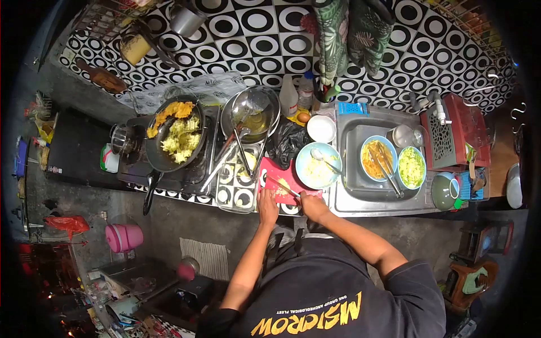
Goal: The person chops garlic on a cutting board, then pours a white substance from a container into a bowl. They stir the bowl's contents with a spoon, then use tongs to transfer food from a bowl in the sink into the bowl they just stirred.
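My right hand (313, 207) is wrapped round the handle of a knife (283, 187), whose blade slants up and left over a red cutting board (270, 172). Small pale chopped pieces (281, 192) lie on the board beside the blade. At the board's left edge rests my left hand (267, 207), its fingers pointing forward; whether they hold anything is too small to tell. Just behind the board stands a light blue bowl (305, 175) with pale food and a spoon.
A pan (159, 145) with orange and pale green food sits on the stove at left, near a metal wok (228, 115). In the sink (352, 135) are bowls of orange shreds (369, 172) and green slices (412, 168). A black plastic bag (288, 142) lies behind the board.
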Demonstrator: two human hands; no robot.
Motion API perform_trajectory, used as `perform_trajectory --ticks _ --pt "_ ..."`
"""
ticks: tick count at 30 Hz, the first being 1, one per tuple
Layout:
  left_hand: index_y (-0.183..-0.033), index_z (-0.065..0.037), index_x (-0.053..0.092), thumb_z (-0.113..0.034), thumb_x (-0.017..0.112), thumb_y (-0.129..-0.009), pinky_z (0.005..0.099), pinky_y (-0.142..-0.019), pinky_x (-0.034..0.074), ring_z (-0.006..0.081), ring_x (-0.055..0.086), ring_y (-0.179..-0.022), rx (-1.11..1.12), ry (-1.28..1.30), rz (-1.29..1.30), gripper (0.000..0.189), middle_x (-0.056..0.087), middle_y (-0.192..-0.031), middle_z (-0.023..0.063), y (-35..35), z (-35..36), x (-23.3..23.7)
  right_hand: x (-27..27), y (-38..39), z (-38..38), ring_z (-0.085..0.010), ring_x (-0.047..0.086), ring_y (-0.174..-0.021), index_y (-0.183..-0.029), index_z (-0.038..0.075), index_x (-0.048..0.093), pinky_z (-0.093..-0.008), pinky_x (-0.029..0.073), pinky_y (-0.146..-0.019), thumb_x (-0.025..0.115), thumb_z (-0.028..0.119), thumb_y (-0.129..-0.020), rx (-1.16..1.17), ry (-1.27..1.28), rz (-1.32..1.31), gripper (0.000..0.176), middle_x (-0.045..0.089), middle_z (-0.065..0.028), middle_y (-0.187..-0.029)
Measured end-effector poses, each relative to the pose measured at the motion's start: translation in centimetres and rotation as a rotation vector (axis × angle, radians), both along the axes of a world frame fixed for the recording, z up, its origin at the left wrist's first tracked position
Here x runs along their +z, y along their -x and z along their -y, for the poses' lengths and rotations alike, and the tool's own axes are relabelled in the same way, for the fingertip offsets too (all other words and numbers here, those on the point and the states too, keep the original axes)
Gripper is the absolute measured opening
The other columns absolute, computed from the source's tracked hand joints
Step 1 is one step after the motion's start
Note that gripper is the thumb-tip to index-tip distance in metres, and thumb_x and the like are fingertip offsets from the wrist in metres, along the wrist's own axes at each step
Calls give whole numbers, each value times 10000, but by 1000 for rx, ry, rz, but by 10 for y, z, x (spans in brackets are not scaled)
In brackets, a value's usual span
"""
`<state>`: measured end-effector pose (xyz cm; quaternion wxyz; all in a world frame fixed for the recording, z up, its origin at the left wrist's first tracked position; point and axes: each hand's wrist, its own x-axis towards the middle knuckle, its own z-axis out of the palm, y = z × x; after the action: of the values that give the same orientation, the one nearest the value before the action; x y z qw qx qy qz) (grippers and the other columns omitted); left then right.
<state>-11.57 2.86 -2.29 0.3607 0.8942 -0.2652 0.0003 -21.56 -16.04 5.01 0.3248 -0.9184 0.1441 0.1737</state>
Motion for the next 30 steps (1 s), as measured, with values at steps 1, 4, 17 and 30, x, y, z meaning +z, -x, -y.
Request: perform_trajectory --ticks 1,4,17,30 --pt "-1036 -11 581 -33 590 -986 541 -923 432 437 560 -1020 9 -4 12 55 596 -1030 190 -2 1 0 -4 0 1 -473 764 -939 -1124 -45 596 -567 605 -818 492 210 -1086 17 -7 12 278 762 -297 -984" --pt "-1035 -13 585 -34 592 -991 544 -916 431 437 557 -1010 17 -11 22 49 601 -1027 185 1 1 -1 -6 0 4 -481 755 -946 -1126 -35 581 -580 595 -818 495 301 -1117 68 58 -10 346 761 -290 -992" --pt "-1104 -32 622 -58 618 -1005 518 -928 440 416 559 -1028 1 -3 13 102 626 -1072 162 1 0 1 32 -12 14 -523 729 -936 -1114 -86 593 -596 579 -790 503 225 -1104 78 -45 69 324 721 -361 -962" --pt "-1136 -43 640 -50 630 -995 507 -941 448 399 569 -1044 25 0 -2 141 641 -1117 142 4 3 7 -8 -5 -6 -519 740 -974 -1105 -87 645 -605 583 -853 487 205 -1088 -117 -46 -3 332 740 -348 -1009"
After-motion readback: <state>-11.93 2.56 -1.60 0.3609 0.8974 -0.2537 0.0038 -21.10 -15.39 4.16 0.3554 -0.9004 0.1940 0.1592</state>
